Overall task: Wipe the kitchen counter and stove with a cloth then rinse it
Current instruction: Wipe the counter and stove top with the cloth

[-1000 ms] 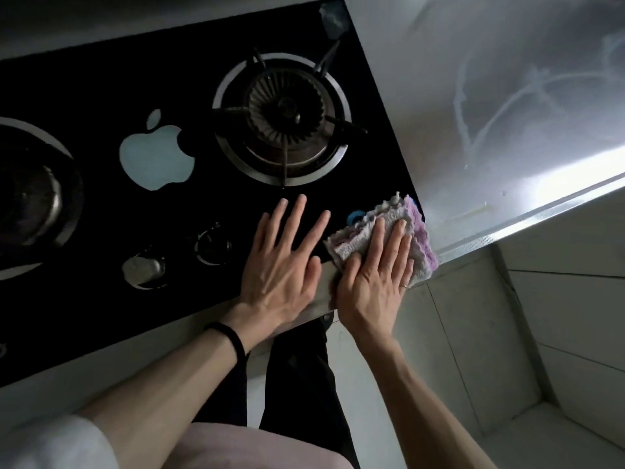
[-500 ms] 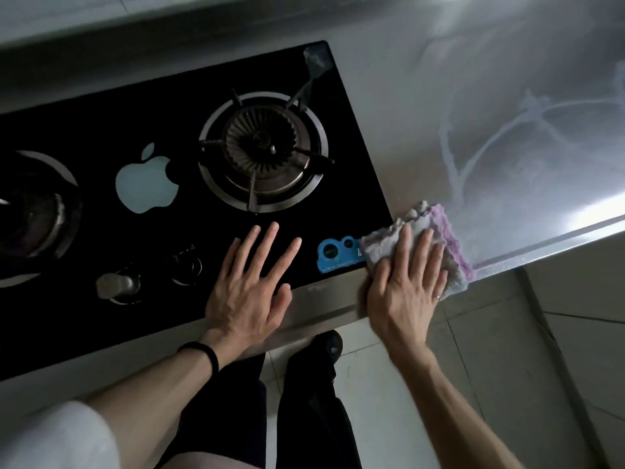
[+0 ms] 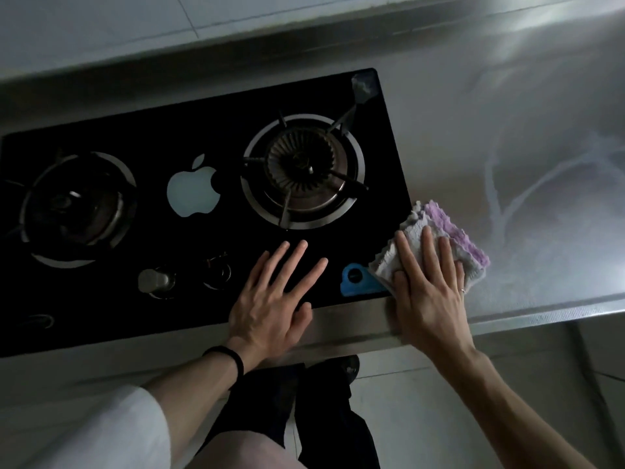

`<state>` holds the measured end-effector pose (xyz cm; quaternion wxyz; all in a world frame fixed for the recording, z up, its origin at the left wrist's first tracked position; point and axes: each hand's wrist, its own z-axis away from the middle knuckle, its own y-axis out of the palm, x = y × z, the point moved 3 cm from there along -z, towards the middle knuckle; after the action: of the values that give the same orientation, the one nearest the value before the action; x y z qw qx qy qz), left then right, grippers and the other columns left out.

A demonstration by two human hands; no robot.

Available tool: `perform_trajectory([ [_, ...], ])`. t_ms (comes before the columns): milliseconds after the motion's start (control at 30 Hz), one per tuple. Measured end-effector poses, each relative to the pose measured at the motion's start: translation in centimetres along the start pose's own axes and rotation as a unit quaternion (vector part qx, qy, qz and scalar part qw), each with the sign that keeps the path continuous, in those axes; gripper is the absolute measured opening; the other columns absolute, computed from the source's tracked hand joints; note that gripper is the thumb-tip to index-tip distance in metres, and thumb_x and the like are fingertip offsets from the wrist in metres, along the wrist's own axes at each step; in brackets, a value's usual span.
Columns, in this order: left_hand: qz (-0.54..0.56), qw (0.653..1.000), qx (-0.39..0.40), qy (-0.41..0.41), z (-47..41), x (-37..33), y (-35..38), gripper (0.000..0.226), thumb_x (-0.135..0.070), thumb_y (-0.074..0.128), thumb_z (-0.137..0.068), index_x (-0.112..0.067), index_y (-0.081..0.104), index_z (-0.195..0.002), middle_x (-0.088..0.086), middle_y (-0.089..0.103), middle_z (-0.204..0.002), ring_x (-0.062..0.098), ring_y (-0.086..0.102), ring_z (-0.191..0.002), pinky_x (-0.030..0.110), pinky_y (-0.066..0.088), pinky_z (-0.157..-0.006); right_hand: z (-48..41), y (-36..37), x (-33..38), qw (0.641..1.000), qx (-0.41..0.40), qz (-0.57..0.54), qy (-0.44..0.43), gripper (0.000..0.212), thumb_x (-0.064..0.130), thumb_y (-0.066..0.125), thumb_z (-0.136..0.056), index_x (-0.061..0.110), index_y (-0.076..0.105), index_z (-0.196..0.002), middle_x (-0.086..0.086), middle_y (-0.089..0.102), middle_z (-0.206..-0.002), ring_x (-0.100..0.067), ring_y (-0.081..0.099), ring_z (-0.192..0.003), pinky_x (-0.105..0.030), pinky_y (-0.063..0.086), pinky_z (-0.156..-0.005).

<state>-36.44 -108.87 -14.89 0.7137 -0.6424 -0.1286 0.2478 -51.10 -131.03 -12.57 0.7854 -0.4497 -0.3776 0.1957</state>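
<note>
A folded white and purple cloth (image 3: 443, 231) lies at the front right corner of the black glass stove (image 3: 209, 130), half on the steel counter (image 3: 527, 137). My right hand (image 3: 426, 289) presses flat on the cloth, fingers spread over it. My left hand (image 3: 274, 299) rests flat on the stove's front edge, fingers apart, holding nothing. A blue sticker (image 3: 355, 279) shows just left of the cloth.
The stove has a right burner (image 3: 304, 170), a left burner (image 3: 77, 204), a white apple logo (image 3: 192, 191) and two knobs (image 3: 159, 280). Wet streaks mark the counter (image 3: 507, 198) to the right. The counter's front edge (image 3: 558, 313) drops to a tiled floor.
My right hand has slid the cloth rightward off the stove corner onto the counter, uncovering the blue sticker. The view has tilted up; my left hand stays put.
</note>
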Motion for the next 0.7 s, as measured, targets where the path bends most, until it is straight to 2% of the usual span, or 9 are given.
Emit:
perform_trajectory([
  [167, -0.008, 1.000, -0.012, 0.007, 0.1, 0.0, 0.3, 0.069, -0.046, 0.034, -0.100, -0.039, 0.016, -0.167, 0.003, 0.009, -0.177, 0.029, 0.014, -0.163, 0.054, 0.023, -0.128, -6.2, -0.7, 1.5, 1.000, -0.012, 0.022, -0.001, 0.058, 0.045, 0.019, -0.111, 0.041, 0.001, -0.165, -0.002, -0.008, -0.175, -0.029, -0.012, -0.161, -0.053, -0.005, -0.129],
  [300, -0.012, 1.000, -0.014, 0.010, -0.1, -0.1, 0.2, 0.080, -0.043, 0.048, -0.093, -0.038, 0.018, -0.167, 0.006, 0.014, -0.176, 0.032, 0.019, -0.161, 0.052, 0.018, -0.129, -11.8, -1.1, 3.2, 1.000, -0.024, 0.015, 0.012, 0.059, 0.045, 0.023, -0.111, 0.042, 0.001, -0.165, -0.002, -0.009, -0.175, -0.030, -0.012, -0.161, -0.055, -0.005, -0.127],
  [400, -0.013, 1.000, -0.013, 0.011, -0.1, -0.1, 0.1, 0.085, -0.042, 0.052, -0.089, -0.037, 0.018, -0.167, 0.006, 0.013, -0.176, 0.033, 0.020, -0.160, 0.051, 0.018, -0.129, -13.9, -1.4, 3.9, 0.999, -0.022, 0.014, 0.026, 0.059, 0.045, 0.024, -0.110, 0.043, 0.000, -0.165, -0.001, -0.011, -0.175, -0.029, -0.013, -0.161, -0.055, -0.005, -0.127],
  [567, -0.018, 1.000, -0.006, 0.014, -0.1, -0.1, 0.2, 0.084, -0.043, 0.051, -0.089, -0.037, 0.019, -0.167, 0.007, 0.013, -0.176, 0.034, 0.020, -0.160, 0.052, 0.018, -0.129, -11.8, -1.6, 4.0, 1.000, -0.014, -0.002, 0.021, 0.060, 0.043, 0.024, -0.111, 0.044, -0.002, -0.164, 0.000, -0.012, -0.175, -0.025, -0.014, -0.161, -0.052, -0.007, -0.128],
  [700, -0.012, 1.000, -0.009, 0.016, -0.1, -0.1, 0.0, 0.076, -0.044, 0.044, -0.094, -0.036, 0.021, -0.166, 0.007, 0.012, -0.176, 0.032, 0.018, -0.162, 0.053, 0.019, -0.129, -3.9, -0.3, 2.6, 0.998, 0.014, 0.025, 0.059, 0.065, 0.041, 0.027, -0.111, 0.041, -0.010, -0.164, -0.001, -0.021, -0.173, -0.022, -0.025, -0.158, -0.052, -0.011, -0.128],
])
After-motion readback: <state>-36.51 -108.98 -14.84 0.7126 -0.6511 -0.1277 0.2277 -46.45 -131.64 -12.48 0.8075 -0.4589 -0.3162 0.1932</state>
